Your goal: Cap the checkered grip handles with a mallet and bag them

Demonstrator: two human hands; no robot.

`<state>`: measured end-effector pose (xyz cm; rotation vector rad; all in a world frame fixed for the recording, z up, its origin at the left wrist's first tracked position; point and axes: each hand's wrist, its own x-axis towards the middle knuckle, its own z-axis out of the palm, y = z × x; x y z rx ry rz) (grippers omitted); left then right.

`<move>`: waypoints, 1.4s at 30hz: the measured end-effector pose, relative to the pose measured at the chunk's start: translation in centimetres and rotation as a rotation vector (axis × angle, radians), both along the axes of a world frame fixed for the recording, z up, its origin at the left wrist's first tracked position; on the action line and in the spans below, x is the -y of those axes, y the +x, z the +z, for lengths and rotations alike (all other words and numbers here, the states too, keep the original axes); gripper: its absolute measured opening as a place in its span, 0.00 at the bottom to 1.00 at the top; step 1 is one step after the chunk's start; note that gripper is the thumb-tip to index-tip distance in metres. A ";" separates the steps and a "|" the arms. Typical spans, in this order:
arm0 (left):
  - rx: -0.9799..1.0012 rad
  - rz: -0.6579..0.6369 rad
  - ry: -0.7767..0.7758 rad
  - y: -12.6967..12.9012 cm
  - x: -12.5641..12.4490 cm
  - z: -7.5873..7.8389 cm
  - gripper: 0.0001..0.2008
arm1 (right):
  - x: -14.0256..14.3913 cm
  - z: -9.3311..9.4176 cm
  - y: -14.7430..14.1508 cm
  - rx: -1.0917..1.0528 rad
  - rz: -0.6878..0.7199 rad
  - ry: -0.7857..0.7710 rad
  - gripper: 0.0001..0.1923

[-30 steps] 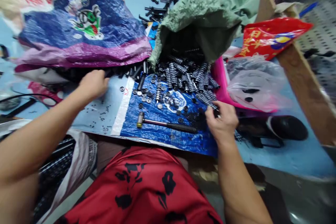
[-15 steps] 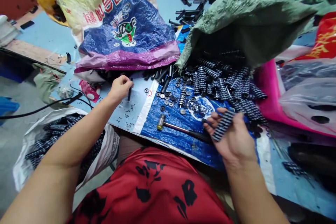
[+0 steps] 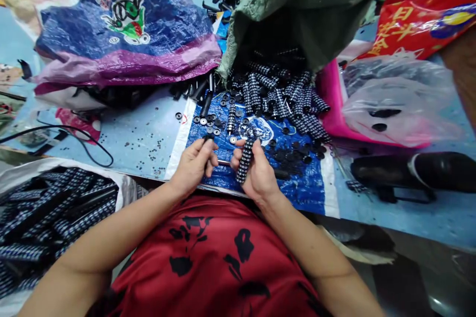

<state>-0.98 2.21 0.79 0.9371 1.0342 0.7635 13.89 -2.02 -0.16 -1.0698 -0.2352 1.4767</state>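
Note:
My right hand [image 3: 260, 173] wraps round a black cylinder with rows of small white marks [image 3: 244, 161], tilted with its upper end away from me. Just left of it, my left hand [image 3: 193, 166] pinches a small black piece [image 3: 208, 137], mostly covered by the fingers. Both hands are over the front edge of a blue plastic sheet [image 3: 297, 198], a short gap apart. Beyond them lie several round washers [image 3: 211, 124] and another marked cylinder [image 3: 231, 119]. A hammer's dark handle [image 3: 281, 174] shows behind my right hand; its head is hidden.
A heap of marked cylinders [image 3: 293, 94] spills from a green sack [image 3: 297, 5]. A pink bin [image 3: 330, 99] and a black tool [image 3: 416, 171] stand right. A printed bag [image 3: 130, 54] lies left, above a cable [image 3: 92, 146]. A white sack [image 3: 124, 190] holds more cylinders below.
My left hand has come right and nearer to me, close to my right hand, still pinching a black piece. The cylinder in my right hand has turned more upright. The view has shifted.

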 end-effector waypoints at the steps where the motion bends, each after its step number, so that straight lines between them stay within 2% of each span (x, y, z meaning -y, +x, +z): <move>1: -0.020 -0.030 0.065 0.7 0.2 -0.2 0.21 | -0.1 -0.1 -0.3 0.010 -0.037 0.001 0.30; 3: -0.052 -0.079 0.204 1.9 0.4 -0.4 0.18 | -0.4 -0.3 -0.8 0.067 -0.060 0.011 0.30; 6: -0.104 -0.123 0.299 2.6 0.4 -0.6 0.13 | -0.2 -0.8 -0.6 0.275 0.039 0.100 0.32; 8: -0.144 -0.144 0.261 2.1 0.2 -0.5 0.14 | 0.3 -1.1 0.6 0.564 0.128 0.286 0.38; 10: -0.163 -0.180 0.204 1.2 0.1 -0.3 0.16 | 0.8 -1.4 2.2 0.953 0.223 0.550 0.52; 12: -0.169 -0.217 0.177 0.3 0.1 -0.1 0.18 | 1.1 -1.5 3.5 1.275 0.312 0.773 0.60; 15: -0.143 -0.209 0.153 0.0 0.2 0.1 0.22 | 1.1 -1.3 4.0 1.445 0.312 0.884 0.56; 18: -0.111 -0.107 0.099 0.4 0.3 0.0 0.29 | 1.2 -0.9 3.3 1.433 0.240 0.861 0.55; 21: -0.147 -0.026 0.147 0.8 0.7 -0.2 0.29 | 1.6 -0.8 2.4 1.425 0.246 0.883 0.55; 26: -0.151 -0.042 0.183 0.9 1.5 -0.6 0.26 | 1.8 -1.1 2.0 1.454 0.231 0.910 0.54; 34: 0.021 -0.042 0.004 0.8 1.8 -0.9 0.25 | 2.3 -1.1 2.9 1.474 0.305 0.859 0.56; 38: 0.031 0.030 -0.027 -0.1 1.5 -1.3 0.28 | 2.8 -1.4 4.2 1.305 0.419 0.609 0.56; 40: 0.052 0.063 -0.046 -0.4 1.4 -1.3 0.28 | 2.4 -1.4 4.4 1.042 0.511 0.426 0.52; 42: 0.094 0.018 -0.064 -0.4 1.3 -1.2 0.29 | 1.6 -1.2 4.1 0.718 0.530 0.263 0.44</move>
